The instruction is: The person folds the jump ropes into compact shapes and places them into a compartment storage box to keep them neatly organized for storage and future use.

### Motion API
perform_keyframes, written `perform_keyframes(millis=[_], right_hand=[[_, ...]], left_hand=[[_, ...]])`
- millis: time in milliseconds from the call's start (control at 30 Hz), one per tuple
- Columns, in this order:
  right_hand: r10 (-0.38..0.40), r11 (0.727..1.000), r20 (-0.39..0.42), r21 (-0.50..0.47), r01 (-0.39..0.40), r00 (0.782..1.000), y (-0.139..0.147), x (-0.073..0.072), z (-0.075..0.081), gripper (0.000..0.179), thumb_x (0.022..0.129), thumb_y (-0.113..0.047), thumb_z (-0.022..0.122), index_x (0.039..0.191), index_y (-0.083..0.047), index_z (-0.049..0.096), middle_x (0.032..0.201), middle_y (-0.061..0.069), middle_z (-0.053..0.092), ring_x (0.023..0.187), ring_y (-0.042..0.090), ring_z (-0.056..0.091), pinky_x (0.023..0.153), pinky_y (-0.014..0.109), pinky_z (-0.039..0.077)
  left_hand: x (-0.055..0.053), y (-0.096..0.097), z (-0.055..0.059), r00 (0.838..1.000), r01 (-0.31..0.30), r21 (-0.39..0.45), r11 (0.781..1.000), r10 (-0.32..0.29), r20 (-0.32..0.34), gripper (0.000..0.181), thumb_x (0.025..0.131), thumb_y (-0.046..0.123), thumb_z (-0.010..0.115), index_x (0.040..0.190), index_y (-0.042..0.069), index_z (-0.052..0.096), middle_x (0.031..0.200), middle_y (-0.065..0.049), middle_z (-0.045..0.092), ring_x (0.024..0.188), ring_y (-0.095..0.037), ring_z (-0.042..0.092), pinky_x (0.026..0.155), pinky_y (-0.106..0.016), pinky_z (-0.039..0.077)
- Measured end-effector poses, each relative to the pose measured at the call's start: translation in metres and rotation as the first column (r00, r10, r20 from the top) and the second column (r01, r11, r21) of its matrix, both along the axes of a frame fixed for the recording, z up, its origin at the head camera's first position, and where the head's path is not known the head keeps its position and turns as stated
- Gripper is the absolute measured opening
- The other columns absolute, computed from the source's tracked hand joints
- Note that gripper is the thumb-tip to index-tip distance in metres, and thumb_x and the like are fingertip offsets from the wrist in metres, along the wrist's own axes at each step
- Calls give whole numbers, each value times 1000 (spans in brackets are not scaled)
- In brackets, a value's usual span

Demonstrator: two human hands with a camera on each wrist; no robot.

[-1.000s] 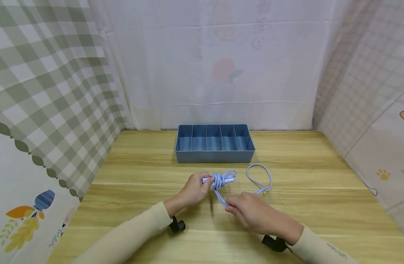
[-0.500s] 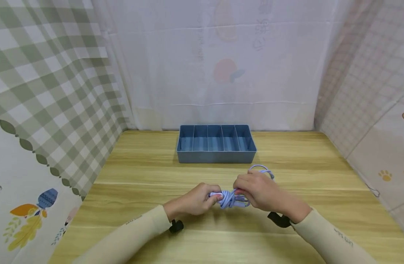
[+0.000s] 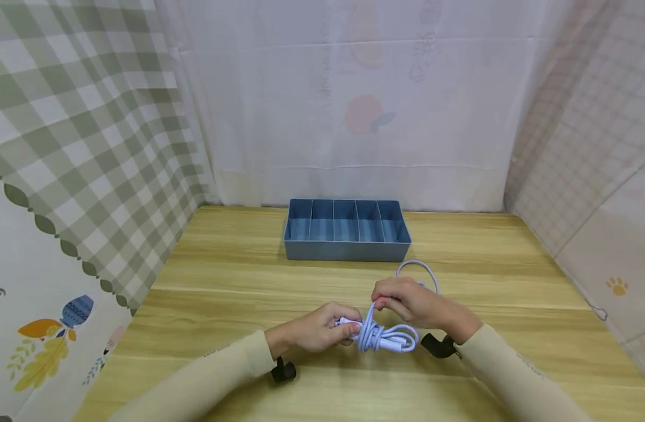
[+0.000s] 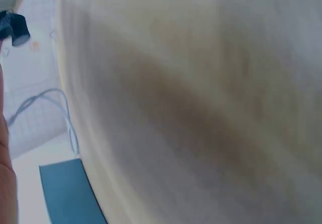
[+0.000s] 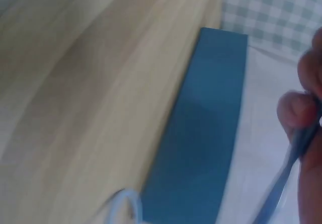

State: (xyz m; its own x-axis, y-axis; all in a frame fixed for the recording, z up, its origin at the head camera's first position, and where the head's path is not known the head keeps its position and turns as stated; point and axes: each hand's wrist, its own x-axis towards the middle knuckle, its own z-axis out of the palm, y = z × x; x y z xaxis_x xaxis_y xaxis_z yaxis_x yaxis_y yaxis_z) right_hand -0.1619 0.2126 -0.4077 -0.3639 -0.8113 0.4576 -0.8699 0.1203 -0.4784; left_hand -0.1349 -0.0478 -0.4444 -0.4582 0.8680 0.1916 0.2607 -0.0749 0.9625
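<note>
A lavender cable (image 3: pixel 372 339) is wound into a bundle, with turns wrapped round its middle and pale, plug-like ends sticking out. My left hand (image 3: pixel 324 328) pinches the bundle's left end between thumb and fingers above the table. Just up and to the right, my right hand (image 3: pixel 406 300) pinches the free length, which runs up from the wraps. Beyond the right hand, the rest of the cable loops toward the tray. In the right wrist view, the cable (image 5: pixel 282 183) passes between thumb and fingertips. Only a sliver of the left hand (image 4: pixel 6 178) shows in the left wrist view.
A blue-grey tray (image 3: pixel 348 252) with several compartments stands at the back of the wooden table (image 3: pixel 238 264). A pale curtain (image 3: pixel 280 117) hangs behind it, with patterned cloth on both sides. Each wrist wears a black camera (image 3: pixel 283 371).
The right hand has carried the free cable up and over the bundle from below it. The left hand has shifted right and lower with the bundle, which now lies nearer the person.
</note>
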Motion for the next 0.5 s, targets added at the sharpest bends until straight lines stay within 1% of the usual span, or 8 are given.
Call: perform_keyframes(millis=[67,200,233,300,367,400,467,500], right_hand=[[20,999,37,-40,-18,999,0,-3,-7,15,99,2,60,92,-11,62,79,1,58,71,9,54,69,17,47],[-6,996,98,-90,15,995,-2,-2,-20,21,101,5,57,91,-13,61,77,0,58,68,12,55,66,17,46],[-25,995,102,-98,35,994,-2,-1,-23,24,100,7,58,90,-14,59,77,-2,57,69,11,54,65,16,46],[-62,990,109,-120,75,992,-3,1,-29,29,93,11,63,90,-17,59,78,-4,58,70,6,54,65,16,46],[-88,984,105,-146,102,991,-4,2,-34,33,89,16,62,90,-18,60,78,-4,59,72,4,53,65,18,47],[-107,980,85,-158,120,991,-4,3,-37,33,87,17,62,90,-16,61,78,-3,59,74,4,54,66,19,47],[-146,973,58,-170,154,988,-3,5,-40,32,88,18,60,90,-14,63,78,-1,60,75,6,55,68,22,48],[-168,971,39,-163,172,985,-2,5,-41,32,92,18,56,90,-13,63,78,0,60,75,7,55,69,23,48]], left_hand=[[2,1,1,999,-4,32,999,2,53,25,110,9,46,96,-7,59,71,3,44,58,-3,39,52,-19,34],[3,2,5,989,-34,82,996,21,148,27,111,12,44,95,-7,55,68,2,43,54,-5,37,47,-21,32],[3,2,6,984,-38,106,994,19,177,28,111,13,43,94,-8,53,68,1,42,54,-6,36,46,-22,31],[3,2,8,974,-53,143,988,20,226,31,112,14,41,95,-9,51,67,1,39,53,-6,33,45,-22,28],[2,3,10,964,-86,170,982,39,262,34,113,17,40,96,-11,49,68,1,38,52,-6,31,45,-22,26],[2,3,11,959,-110,183,977,55,279,35,113,18,40,97,-12,49,68,1,37,52,-6,31,45,-22,26],[2,3,13,942,-172,196,965,103,319,36,113,20,40,99,-12,49,68,1,38,52,-6,30,45,-22,25],[2,3,14,933,-203,201,958,127,335,36,113,20,40,99,-12,50,68,1,38,52,-6,30,45,-22,25]])
